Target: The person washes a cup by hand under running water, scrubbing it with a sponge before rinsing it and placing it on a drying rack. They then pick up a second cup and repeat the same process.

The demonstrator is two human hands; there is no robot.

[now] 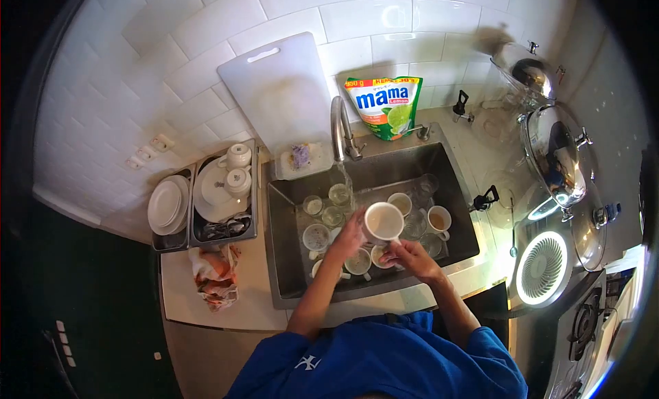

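Grips a white cup point(384, 220) over the sink point(454, 187), with left hand point(350, 235) closed on its side and right hand point(416, 260) closed near its handle. Seems mid-handling, just clear of the running water point(349, 185). Calls for steady fingers, given the cups point(316, 238) and glasses point(339, 193) crowded below. Faces the faucet point(337, 124) and a pouch point(384, 109) beyond the fingers.

There are one held white ceramic cup point(384, 222), two upturned white cups point(238, 183), two rectangular metal trays point(255, 193) and one pale rectangular cutting board point(285, 90).
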